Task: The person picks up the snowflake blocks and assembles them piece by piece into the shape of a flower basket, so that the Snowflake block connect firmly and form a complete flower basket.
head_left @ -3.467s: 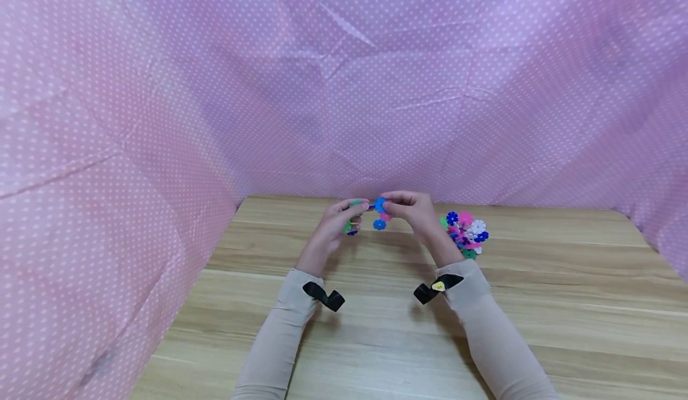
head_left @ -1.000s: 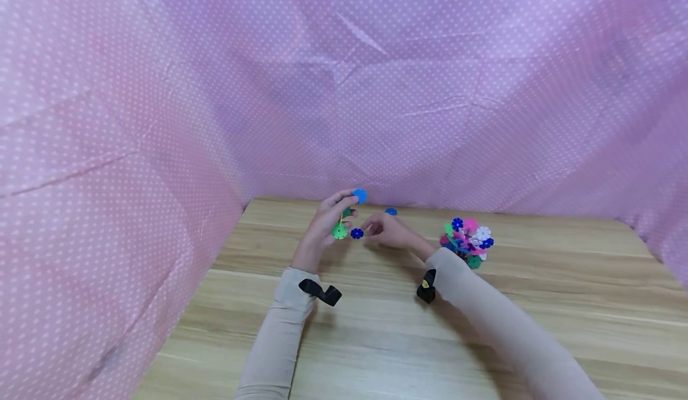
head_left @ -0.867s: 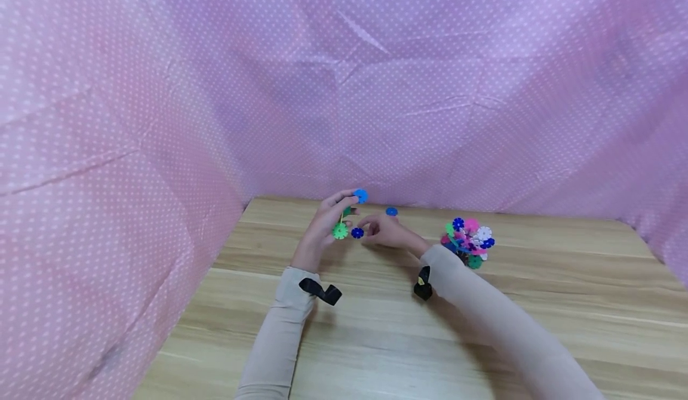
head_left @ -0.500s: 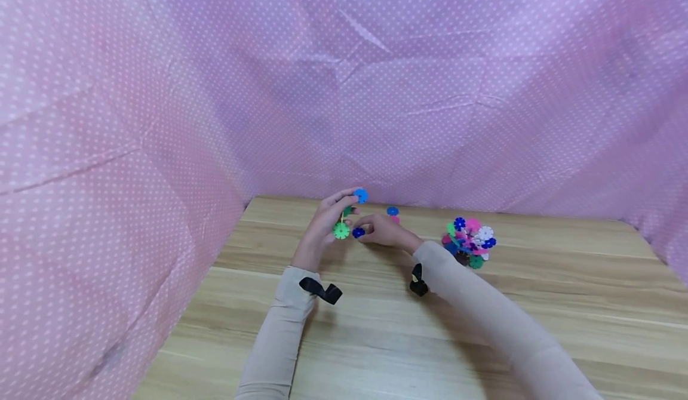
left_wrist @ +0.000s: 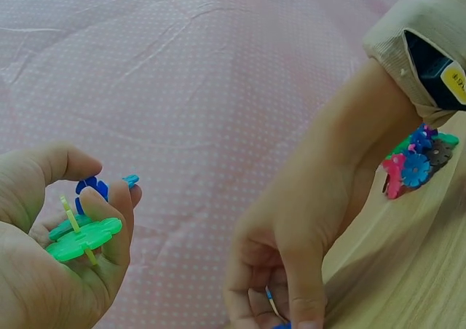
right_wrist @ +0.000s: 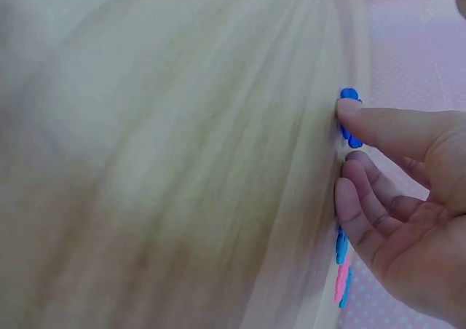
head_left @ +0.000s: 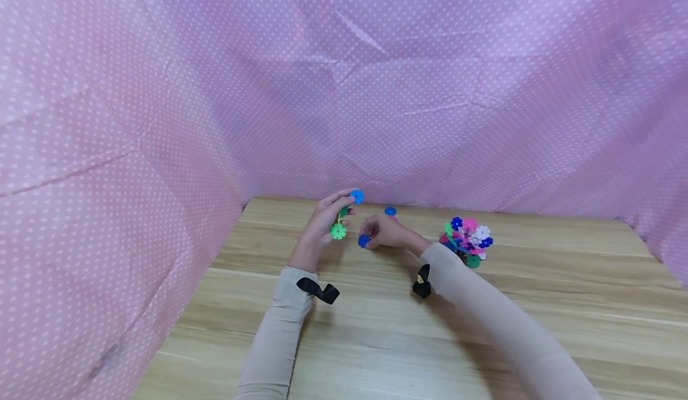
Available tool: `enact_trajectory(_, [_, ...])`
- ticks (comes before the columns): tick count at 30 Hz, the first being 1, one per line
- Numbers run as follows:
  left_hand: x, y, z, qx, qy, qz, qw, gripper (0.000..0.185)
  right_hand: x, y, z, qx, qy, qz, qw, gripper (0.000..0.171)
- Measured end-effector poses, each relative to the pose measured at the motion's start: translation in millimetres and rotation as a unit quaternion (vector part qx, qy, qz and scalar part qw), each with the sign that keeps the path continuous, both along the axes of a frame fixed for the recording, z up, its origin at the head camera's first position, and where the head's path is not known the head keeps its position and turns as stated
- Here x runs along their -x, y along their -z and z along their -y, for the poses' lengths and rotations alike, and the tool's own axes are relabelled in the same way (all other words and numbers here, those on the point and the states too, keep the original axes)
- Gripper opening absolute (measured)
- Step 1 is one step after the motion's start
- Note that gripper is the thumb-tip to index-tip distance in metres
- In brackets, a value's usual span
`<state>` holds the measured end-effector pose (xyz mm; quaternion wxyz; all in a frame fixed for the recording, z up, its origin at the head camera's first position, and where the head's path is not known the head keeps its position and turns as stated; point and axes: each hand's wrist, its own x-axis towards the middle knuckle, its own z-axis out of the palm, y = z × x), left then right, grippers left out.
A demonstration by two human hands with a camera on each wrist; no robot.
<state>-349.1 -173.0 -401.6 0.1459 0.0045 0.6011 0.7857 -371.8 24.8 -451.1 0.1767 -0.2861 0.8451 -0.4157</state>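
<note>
My left hand (head_left: 318, 224) holds a small cluster of plastic snowflake discs. In the head view its light blue disc (head_left: 357, 196) is pinched at the fingertips, and a bright green disc (head_left: 338, 231) hangs below the palm. The left wrist view also shows a dark blue disc (left_wrist: 92, 188) and a thin yellow disc (left_wrist: 70, 213) slotted through the green. To the right, my right hand (head_left: 388, 231) pinches a separate dark blue disc (head_left: 364, 241) between thumb and fingers, low by the table. Beyond that hand lies a blue disc (head_left: 390, 211) with pink just under it.
A pile of mixed snowflake discs (head_left: 467, 242) stands on the wooden table (head_left: 365, 340), right of my right wrist. Pink dotted cloth (head_left: 344, 119) hangs behind the table and along its sides. Black straps (head_left: 319, 291) circle both wrists.
Both hands were together at the cluster earlier. My right hand has since come down and taken the dark blue disc, drawing it slightly right and nearer. The left hand has barely moved lately.
</note>
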Motion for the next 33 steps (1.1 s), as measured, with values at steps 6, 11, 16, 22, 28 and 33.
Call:
enact_trajectory(6, [-2.5,4.3,-3.0,0.018,0.007,-0.006,0.9998,0.039,-4.3,3.8,-10.1,0.018,0.022,-0.009,1.000,0.020])
enact_trajectory(11, [-2.6,10.1,-9.9,0.030,0.014,-0.005,0.9994,0.039,-9.7,3.5,-22.5,0.071,0.075,-0.028,0.994,0.012])
enact_trajectory(16, [-3.0,15.1,-16.8,0.035,0.020,-0.002,0.9992,0.039,-18.6,-12.1,-35.2,0.174,0.148,-0.036,0.973,0.019])
enact_trajectory(22, [-2.1,21.7,-20.1,0.033,0.022,0.000,0.9992,0.038,-24.1,-27.3,-44.8,0.242,0.194,-0.044,0.949,0.021])
enact_trajectory(28, [-3.5,23.9,-22.3,0.041,0.022,-0.002,0.9989,0.039,-23.9,-28.2,-48.4,0.257,0.207,-0.055,0.942,0.021])
enact_trajectory(33, [-5.3,24.2,-24.3,0.041,0.028,-0.001,0.9988,0.038,-25.3,-28.8,-50.1,0.260,0.215,-0.066,0.939,0.021])
